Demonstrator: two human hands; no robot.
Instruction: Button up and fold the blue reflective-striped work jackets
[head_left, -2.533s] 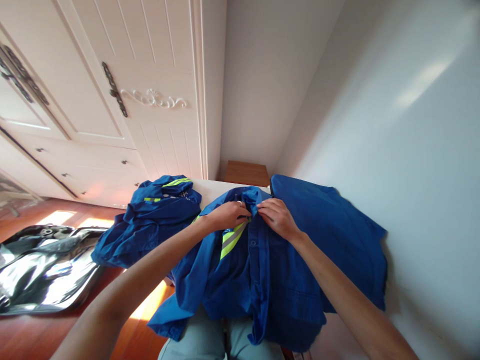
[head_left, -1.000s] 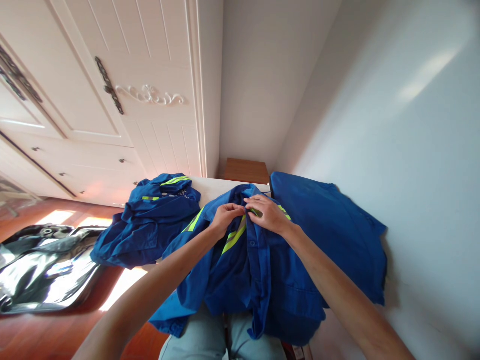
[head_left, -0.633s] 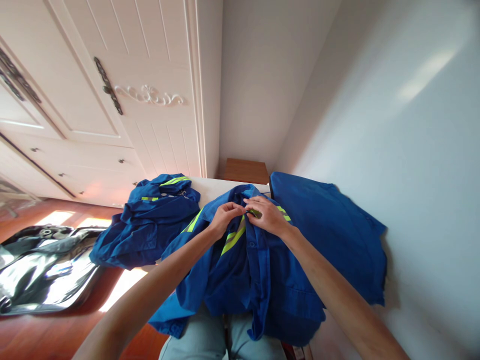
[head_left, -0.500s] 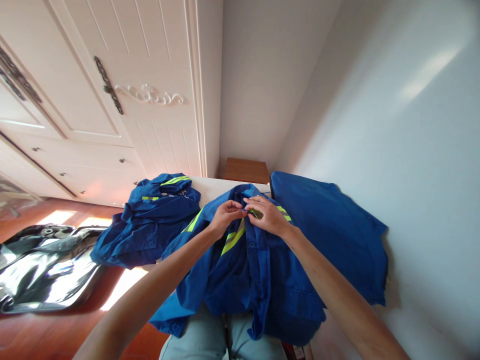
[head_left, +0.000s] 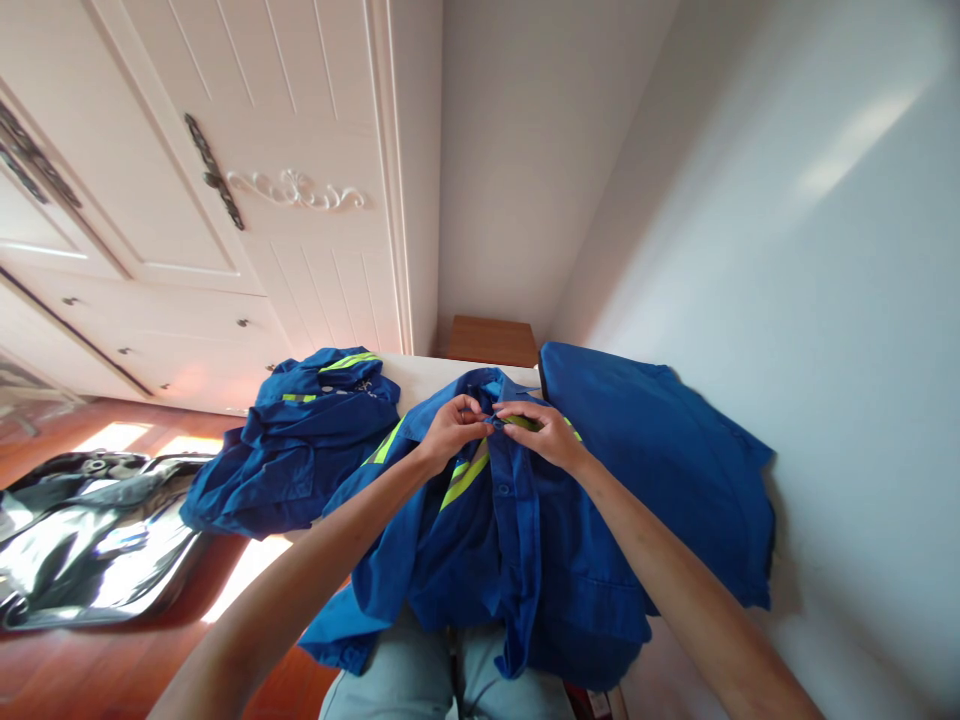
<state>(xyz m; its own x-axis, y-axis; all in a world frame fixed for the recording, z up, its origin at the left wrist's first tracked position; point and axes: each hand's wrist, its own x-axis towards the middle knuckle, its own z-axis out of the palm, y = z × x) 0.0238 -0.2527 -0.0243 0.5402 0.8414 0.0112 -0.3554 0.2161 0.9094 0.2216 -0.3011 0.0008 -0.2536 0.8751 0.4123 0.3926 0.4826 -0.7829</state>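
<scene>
A blue work jacket (head_left: 517, 540) with yellow-green and grey reflective strips lies across my lap and the white surface in front of me. Its front placket runs down the middle, and a buttonhole shows below my hands. My left hand (head_left: 456, 430) pinches the placket edge near the collar, a ring on one finger. Against it, fingertips almost meeting, my right hand (head_left: 546, 433) grips the other side of the placket. Whatever small fastening sits between the fingertips is mostly hidden by them.
Another blue garment (head_left: 300, 440) with reflective strips lies crumpled at the left. Blue cloth (head_left: 645, 450) covers something at the right, against the wall. An open suitcase (head_left: 97, 540) stands on the wooden floor. A white wardrobe (head_left: 315, 110) and a brown wooden box-like piece (head_left: 491, 340) are beyond.
My right hand's fingers have shifted slightly and straightened over the placket near the collar. The left hand stays almost in place, and the jacket has barely moved.
</scene>
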